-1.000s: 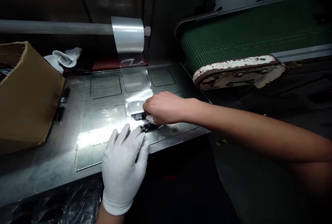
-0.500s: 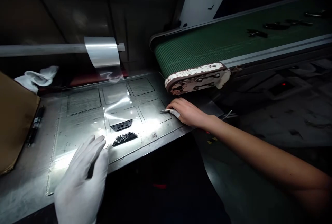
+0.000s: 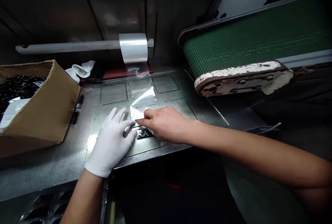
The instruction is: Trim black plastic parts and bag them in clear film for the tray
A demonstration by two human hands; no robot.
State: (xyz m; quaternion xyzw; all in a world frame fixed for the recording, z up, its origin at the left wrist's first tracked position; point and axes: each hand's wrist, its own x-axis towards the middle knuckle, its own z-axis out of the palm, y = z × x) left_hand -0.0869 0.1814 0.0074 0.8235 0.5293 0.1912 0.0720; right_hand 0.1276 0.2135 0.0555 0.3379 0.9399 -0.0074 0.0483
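Note:
My left hand (image 3: 111,142), in a white glove, rests on the sheet with its fingers apart. Its index finger and thumb reach the left ends of the small black plastic parts. One glossy black part (image 3: 144,134) shows between the hands; the other is mostly covered. Clear film (image 3: 141,99) runs down from its roll (image 3: 133,49) to the fingers. My bare right hand (image 3: 168,123) is closed over the film's lower end, with its index fingertip close to my left index finger. Whatever it holds is hidden underneath.
A cardboard box (image 3: 54,106) containing dark pieces stands left, with a black pen (image 3: 77,109) beside it. A white cloth (image 3: 81,71) lies behind. The green conveyor belt (image 3: 233,44) overhangs the right side, its worn metal end (image 3: 238,78) near my right forearm.
My right hand has moved left from the sheet's right side onto the film and parts; the thin tool at its fingertips is now hidden. My left hand has come to the parts. The view has shifted left.

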